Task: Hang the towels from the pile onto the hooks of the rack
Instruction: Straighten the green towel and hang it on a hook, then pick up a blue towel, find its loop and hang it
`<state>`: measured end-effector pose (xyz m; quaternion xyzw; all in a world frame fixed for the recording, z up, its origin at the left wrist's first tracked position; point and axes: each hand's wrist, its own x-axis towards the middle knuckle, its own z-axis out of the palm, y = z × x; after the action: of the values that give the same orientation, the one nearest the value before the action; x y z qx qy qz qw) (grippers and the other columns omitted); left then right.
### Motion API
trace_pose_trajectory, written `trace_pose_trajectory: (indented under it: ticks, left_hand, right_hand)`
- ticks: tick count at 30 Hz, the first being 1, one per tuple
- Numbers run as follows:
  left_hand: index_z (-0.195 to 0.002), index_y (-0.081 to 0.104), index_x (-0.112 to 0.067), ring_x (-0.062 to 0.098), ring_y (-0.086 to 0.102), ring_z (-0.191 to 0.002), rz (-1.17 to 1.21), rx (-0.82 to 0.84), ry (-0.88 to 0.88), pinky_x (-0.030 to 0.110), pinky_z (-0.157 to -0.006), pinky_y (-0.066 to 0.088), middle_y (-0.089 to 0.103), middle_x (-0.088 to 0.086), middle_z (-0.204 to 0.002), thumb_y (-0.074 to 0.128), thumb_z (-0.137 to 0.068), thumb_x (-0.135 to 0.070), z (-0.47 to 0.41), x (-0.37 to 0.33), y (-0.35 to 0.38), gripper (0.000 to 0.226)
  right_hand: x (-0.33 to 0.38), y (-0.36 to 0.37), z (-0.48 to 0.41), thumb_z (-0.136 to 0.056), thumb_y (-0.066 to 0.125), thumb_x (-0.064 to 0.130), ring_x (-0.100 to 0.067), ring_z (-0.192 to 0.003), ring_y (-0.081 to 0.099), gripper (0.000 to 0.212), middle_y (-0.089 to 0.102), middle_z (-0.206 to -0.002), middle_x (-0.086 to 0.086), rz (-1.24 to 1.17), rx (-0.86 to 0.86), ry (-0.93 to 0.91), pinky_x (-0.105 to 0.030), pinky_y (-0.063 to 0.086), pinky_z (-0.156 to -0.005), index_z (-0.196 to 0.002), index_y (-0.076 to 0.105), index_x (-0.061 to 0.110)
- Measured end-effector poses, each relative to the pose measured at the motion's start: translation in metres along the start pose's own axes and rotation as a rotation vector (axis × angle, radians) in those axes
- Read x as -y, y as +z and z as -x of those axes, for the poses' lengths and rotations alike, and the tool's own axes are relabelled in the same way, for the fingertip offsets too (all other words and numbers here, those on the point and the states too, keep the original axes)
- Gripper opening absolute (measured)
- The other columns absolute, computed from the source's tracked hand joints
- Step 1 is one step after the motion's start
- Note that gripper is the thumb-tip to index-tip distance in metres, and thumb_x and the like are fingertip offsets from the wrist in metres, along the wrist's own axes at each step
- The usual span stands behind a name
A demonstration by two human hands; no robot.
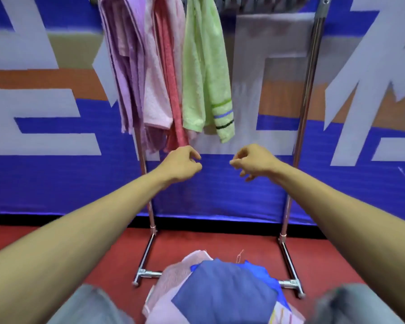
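At the rack [310, 90], both your arms reach forward, about level with the hems of the hung towels. Left hand [181, 163] and right hand [253, 161] hang a little apart in front of the rack's bare right half, fingers loosely curled, nothing in either. Four towels are up on the left side: purple towel [126, 66], pink towel [154, 94], red towel [171, 90], green towel [204, 73], crowded together and overlapping. The hooks sit at the top edge of view, too blurred to count. The pile [164, 298] lies low on the red floor [197, 244], between the rack's feet and your knees, with a blue towel [227, 288] on top and pink ones under it. Reading: you're empty-handed between towels, next pick not yet begun. The next move calls for dropping a hand to the pile, taking the blue towel by an edge so it lifts clear of those beneath, then carrying it up to a free hook right of the green towel. No hanging loop shows from here; expect to feel for one.
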<state>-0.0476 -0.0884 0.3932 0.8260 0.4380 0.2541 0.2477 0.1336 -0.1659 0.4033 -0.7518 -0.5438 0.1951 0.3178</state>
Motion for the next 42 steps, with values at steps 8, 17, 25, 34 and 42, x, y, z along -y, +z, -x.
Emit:
trace_pose_trajectory:
  ticks: [8,17,25,34,42]
  left_hand:
    - [-0.109,0.065,-0.016,0.015,0.060,-0.086,-0.214,0.472,0.084,0.022,-0.078,0.045,0.067,-0.002,-0.093,0.059,-0.084,-0.012,0.058,0.058,0.099,0.025]
    - [-0.103,0.068,-0.014,0.011,0.057,-0.075,-0.153,0.666,0.017,0.017,-0.070,0.043,0.065,-0.004,-0.082,0.056,-0.085,-0.007,0.057,0.114,0.202,0.023]
    - [-0.096,0.067,-0.020,0.010,0.051,-0.059,0.022,0.653,-0.031,0.025,-0.063,0.047,0.058,-0.006,-0.068,0.052,-0.086,-0.005,0.053,0.162,0.324,0.023]
    - [-0.097,0.068,-0.017,0.001,0.048,-0.055,0.066,0.691,-0.196,0.008,-0.055,0.037,0.056,-0.008,-0.069,0.054,-0.087,-0.006,0.042,0.207,0.407,0.021]
    - [-0.095,0.067,-0.019,0.014,0.054,-0.072,0.096,0.692,-0.270,0.014,-0.061,0.041,0.064,0.002,-0.084,0.054,-0.087,-0.007,0.048,0.214,0.408,0.020]
  right_hand:
    - [-0.106,0.064,0.040,-0.092,0.058,0.016,-0.025,-0.067,0.065,0.016,0.065,-0.085,-0.011,0.119,0.283,0.142,-0.032,0.059,-0.058,-0.093,0.066,0.003]
    - [-0.224,0.143,0.025,-0.088,0.055,0.009,-0.024,-0.070,0.065,0.018,0.068,-0.090,-0.014,0.177,0.363,0.348,-0.037,0.060,-0.064,-0.091,0.069,-0.002]
    - [-0.341,0.214,0.013,-0.089,0.052,0.019,-0.033,-0.113,0.056,0.033,0.061,-0.124,-0.015,0.431,0.455,0.416,-0.034,0.048,-0.089,-0.118,0.059,0.004]
    - [-0.430,0.285,0.020,-0.091,0.048,0.010,-0.034,-0.116,0.051,0.032,0.045,-0.127,-0.016,0.420,0.336,0.503,-0.037,0.041,-0.092,-0.122,0.048,0.005]
    - [-0.421,0.287,0.022,-0.083,0.047,0.005,-0.031,-0.107,0.056,0.026,0.065,-0.104,-0.008,0.530,0.225,0.484,-0.032,0.032,-0.080,-0.101,0.062,0.014]
